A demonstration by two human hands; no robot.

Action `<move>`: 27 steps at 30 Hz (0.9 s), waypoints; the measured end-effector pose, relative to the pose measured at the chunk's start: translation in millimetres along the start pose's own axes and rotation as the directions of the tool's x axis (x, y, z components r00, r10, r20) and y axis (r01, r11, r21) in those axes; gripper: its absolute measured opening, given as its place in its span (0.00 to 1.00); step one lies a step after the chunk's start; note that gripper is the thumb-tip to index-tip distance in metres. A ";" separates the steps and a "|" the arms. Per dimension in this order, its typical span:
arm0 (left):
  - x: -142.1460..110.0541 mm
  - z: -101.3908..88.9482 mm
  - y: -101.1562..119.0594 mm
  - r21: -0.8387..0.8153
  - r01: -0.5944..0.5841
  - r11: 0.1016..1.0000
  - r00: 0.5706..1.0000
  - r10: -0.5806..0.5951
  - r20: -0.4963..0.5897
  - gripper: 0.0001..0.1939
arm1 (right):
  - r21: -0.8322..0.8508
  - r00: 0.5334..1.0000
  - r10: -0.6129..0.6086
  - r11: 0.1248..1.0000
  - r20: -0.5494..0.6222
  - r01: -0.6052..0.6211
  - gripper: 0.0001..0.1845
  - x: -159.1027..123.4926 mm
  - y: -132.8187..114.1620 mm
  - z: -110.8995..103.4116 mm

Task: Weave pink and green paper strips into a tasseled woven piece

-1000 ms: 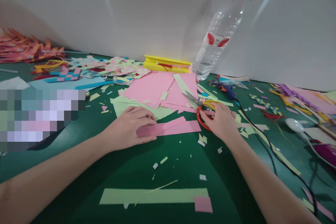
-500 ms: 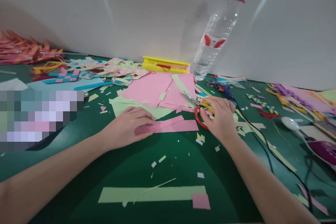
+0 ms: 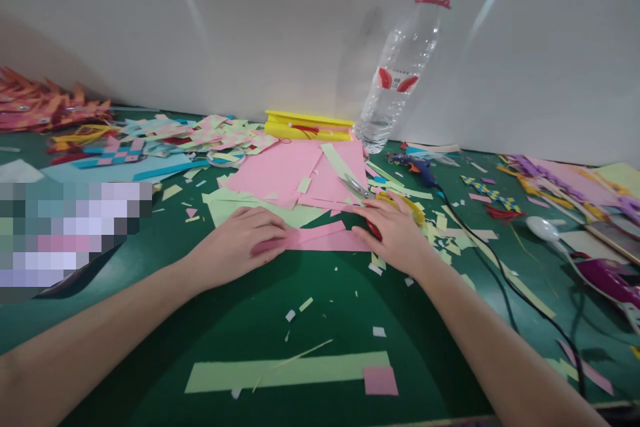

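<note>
A pink paper strip, folded lengthwise in part, lies across the green table top. Its left end is pinched between the thumb and fingers of my left hand. At the other end, my right hand has its fingers apart, with the thumb at the strip. The scissors lie just beyond and partly beneath that hand; their red and yellow handles are half hidden. Behind the strip is a stack of pink paper sheets with a pale green sheet under it.
A clear water bottle leans against the grey wall. On the right are a blue glue gun with a black cable and a purple tool. A pale green strip lies in front. Paper scraps, a yellow holder and woven pieces surround this area.
My right hand has let go of the scissors and moved left to the right end of the pink strip. The left hand keeps its pinch. The view has shifted slightly.
</note>
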State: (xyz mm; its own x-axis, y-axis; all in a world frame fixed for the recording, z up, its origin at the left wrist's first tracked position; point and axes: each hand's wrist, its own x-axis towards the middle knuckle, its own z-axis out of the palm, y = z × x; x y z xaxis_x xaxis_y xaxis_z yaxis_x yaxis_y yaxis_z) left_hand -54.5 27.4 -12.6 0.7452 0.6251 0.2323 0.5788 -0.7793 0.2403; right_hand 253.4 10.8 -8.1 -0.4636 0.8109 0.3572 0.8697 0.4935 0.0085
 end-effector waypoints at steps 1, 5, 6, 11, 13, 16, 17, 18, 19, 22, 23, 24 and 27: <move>-0.2 -0.1 0.3 -0.005 -0.001 1.000 1.000 0.001 -0.004 0.14 | 0.010 1.000 -0.002 1.000 0.022 0.002 0.21 0.1 -2.0 -0.6; -1.3 -1.2 1.6 -0.007 0.002 1.000 1.000 -0.002 -0.017 0.15 | 0.087 0.998 -0.019 0.996 0.066 0.014 0.22 0.9 -9.4 -3.4; -1.6 -1.5 2.0 0.006 0.005 1.000 1.000 -0.005 -0.019 0.15 | 0.098 0.997 -0.023 0.995 0.069 0.016 0.22 1.1 -10.8 -4.1; -1.2 -1.6 5.3 0.102 0.019 0.995 0.997 -0.012 -0.070 0.17 | 0.125 0.995 -0.047 0.991 0.086 0.036 0.23 1.3 -14.5 -5.9; -0.3 -0.3 6.0 0.117 0.043 0.992 0.996 -0.033 -0.086 0.21 | 0.142 0.994 -0.071 0.988 0.081 0.059 0.23 1.2 -15.3 -5.8; 0.7 2.8 4.9 0.134 0.055 0.989 0.998 -0.048 -0.051 0.23 | 0.170 0.992 -0.100 0.982 0.077 0.085 0.23 1.4 -17.9 -5.7; 0.8 3.9 4.2 0.142 0.049 0.989 0.998 -0.045 -0.031 0.23 | 0.178 0.991 -0.105 0.980 0.080 0.089 0.23 1.5 -19.4 -5.9; 0.7 4.9 3.4 0.150 0.042 0.988 0.999 -0.040 -0.014 0.22 | 0.184 0.991 -0.106 0.979 0.085 0.089 0.24 1.7 -21.3 -6.2; 0.5 5.7 2.6 0.158 0.036 0.987 0.999 -0.036 -0.003 0.22 | 0.187 0.990 -0.103 0.979 0.093 0.085 0.25 1.9 -23.4 -6.7; 0.1 6.8 1.4 0.175 0.011 0.985 1.000 -0.011 -0.002 0.22 | 0.196 0.989 -0.098 0.978 0.110 0.075 0.27 2.5 -30.5 -7.8; 0.1 6.7 1.4 0.177 -0.001 0.984 1.000 0.002 -0.002 0.22 | 0.201 0.988 -0.101 0.977 0.117 0.076 0.28 2.8 -32.6 -7.9; 0.3 6.5 1.6 0.178 -0.014 0.984 1.000 0.014 -0.001 0.22 | 0.206 0.987 -0.107 0.975 0.120 0.081 0.29 3.0 -34.5 -7.7; 1.2 6.1 2.5 0.177 -0.032 0.984 0.999 0.031 0.008 0.22 | 0.214 0.983 -0.128 0.972 0.131 0.098 0.31 3.4 -38.1 -6.4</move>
State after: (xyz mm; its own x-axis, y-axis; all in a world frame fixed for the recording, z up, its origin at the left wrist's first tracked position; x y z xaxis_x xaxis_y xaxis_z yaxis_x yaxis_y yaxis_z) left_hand -50.2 25.9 -17.4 0.7653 0.6003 0.2326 0.6043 -0.7944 0.0620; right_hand 219.7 -7.2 -1.2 -0.5890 0.7755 0.2274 0.7638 0.6261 -0.1566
